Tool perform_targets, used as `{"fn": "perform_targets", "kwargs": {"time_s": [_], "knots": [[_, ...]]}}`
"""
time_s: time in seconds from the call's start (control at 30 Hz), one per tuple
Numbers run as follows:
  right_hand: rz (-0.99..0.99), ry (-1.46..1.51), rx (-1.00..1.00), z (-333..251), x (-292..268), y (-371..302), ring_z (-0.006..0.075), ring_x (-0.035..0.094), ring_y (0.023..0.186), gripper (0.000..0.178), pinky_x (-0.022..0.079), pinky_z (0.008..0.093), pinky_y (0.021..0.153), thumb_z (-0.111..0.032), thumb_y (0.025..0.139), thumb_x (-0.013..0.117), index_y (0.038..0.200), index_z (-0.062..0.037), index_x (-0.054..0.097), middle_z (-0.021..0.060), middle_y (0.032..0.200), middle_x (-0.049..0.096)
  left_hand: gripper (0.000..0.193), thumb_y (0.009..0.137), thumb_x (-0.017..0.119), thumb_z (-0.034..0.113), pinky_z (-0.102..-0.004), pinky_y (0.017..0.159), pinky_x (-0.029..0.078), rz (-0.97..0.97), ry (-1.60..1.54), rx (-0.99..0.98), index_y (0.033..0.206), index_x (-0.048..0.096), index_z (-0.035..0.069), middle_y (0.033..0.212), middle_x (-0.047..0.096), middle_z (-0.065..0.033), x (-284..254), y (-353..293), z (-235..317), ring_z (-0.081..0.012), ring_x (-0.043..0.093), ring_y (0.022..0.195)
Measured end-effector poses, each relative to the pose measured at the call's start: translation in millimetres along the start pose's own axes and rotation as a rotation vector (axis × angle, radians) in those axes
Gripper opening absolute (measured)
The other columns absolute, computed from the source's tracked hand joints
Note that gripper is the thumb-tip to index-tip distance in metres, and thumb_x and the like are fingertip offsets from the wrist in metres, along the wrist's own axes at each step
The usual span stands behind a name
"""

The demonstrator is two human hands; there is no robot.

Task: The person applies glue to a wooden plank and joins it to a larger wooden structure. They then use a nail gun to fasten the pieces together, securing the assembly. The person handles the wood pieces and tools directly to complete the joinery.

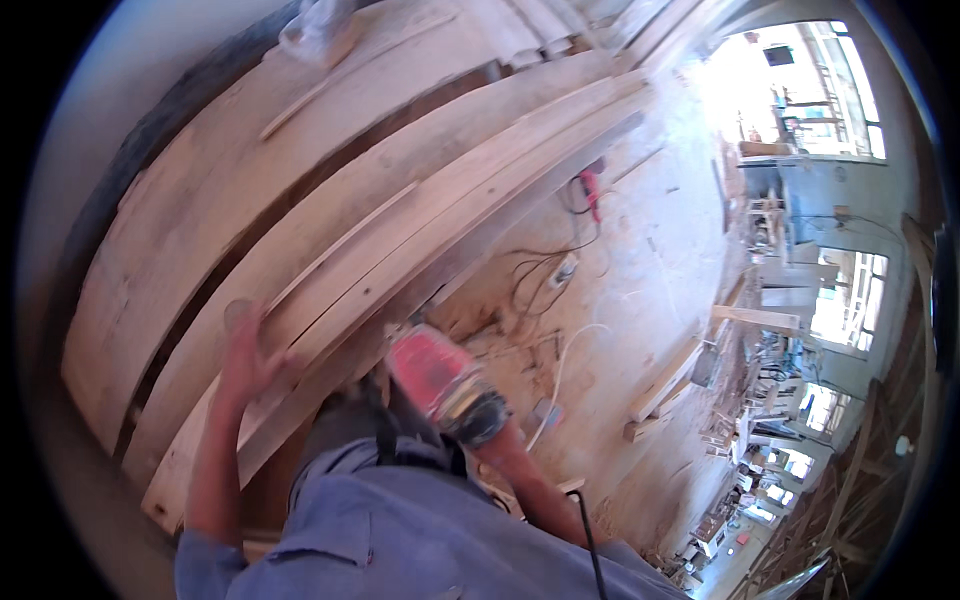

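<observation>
My left hand lies on a long pale wooden plank at the left, fingers stretched and thumb apart, holding nothing. By its fingertips a round mark or disc shows on the wood; I cannot tell which. My right hand, mostly hidden behind the tool, is closed on a red power tool with a black rear end. The tool's front comes close to the plank's right edge; whether they touch is unclear. A dark cord runs past my right forearm.
More wide boards lie beyond the plank, with dark gaps between them. Another red power tool and tangled black cables lie on the dusty floor. Timber beams rest farther right. A whitish bundle sits at the far left.
</observation>
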State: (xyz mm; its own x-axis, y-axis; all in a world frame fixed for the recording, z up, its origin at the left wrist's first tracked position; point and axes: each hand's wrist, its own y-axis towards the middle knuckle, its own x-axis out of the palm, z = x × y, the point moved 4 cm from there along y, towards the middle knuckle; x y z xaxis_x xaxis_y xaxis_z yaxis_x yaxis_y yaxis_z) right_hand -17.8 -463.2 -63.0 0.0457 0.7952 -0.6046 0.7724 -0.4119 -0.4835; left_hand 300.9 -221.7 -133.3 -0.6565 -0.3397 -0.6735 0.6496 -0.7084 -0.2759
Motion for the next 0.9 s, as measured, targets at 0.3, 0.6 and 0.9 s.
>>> {"fn": "perform_targets", "kwargs": {"time_s": [0.3,0.6,0.9], "knots": [[0.124,0.257,0.126,-29,17,-18,0.0280,0.066,0.113,0.046,0.051,0.0399,0.096,-0.024,0.084,0.081,0.121,-0.0029,0.064,0.0133,0.118,0.070,0.040,0.091,0.061,0.017,-0.0502,0.092,0.049,-0.260,0.101,-0.176,0.129,0.062,0.006,0.107,0.069,-0.0260,-10,52,20,-0.0447,0.064,0.103],[0.217,0.143,0.167,-50,18,-29,0.0261,0.066,0.113,0.049,0.051,0.0392,0.097,-0.023,0.084,0.083,0.122,-0.0010,0.063,0.0136,0.117,0.070,0.038,0.089,0.061,0.016,-0.0506,0.092,0.049,-0.209,0.075,-0.075,0.124,0.062,0.000,0.106,0.067,-0.0287,-21,5,-28,-0.0453,0.063,0.103],[0.138,0.128,0.146,-31,21,-21,0.0237,0.068,0.109,0.048,0.054,0.0394,0.093,-0.031,0.084,0.083,0.119,-0.0037,0.065,0.0129,0.114,0.071,0.040,0.092,0.060,0.018,-0.0513,0.099,0.047,-0.150,0.055,0.006,0.127,0.060,-0.001,0.116,0.065,-0.0289,-9,32,10,-0.0461,0.061,0.109]]}}
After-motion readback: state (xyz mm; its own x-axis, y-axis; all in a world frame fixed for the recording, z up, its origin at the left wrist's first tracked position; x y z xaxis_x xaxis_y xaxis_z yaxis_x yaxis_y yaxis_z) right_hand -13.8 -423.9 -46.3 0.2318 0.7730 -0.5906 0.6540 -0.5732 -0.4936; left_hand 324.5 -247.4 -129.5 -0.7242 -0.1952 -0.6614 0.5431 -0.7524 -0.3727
